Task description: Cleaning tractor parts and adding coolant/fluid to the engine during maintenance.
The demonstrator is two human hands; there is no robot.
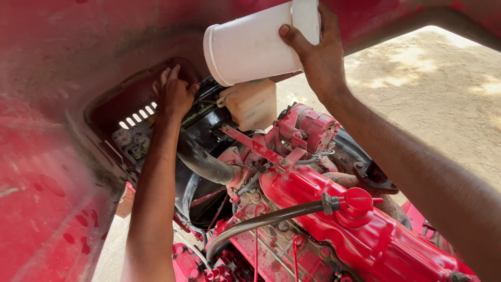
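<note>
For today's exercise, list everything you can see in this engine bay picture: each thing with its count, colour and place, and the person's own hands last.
Jug: one, white, tilted, top centre, held up.
Reservoir tank: one, cream, below the jug.
Engine block: one, red, lower centre and right.
Filler cap: one, red, on the engine top.
Hose: one, dark, curving to the cap.
Raised hood: one, red, left and top.
Ground: sandy, right.
Left hand: at the dark fittings beneath the hood.
Right hand: gripping the jug.

The white bucket (pixel 261 44) is cut off by the top edge.
</note>
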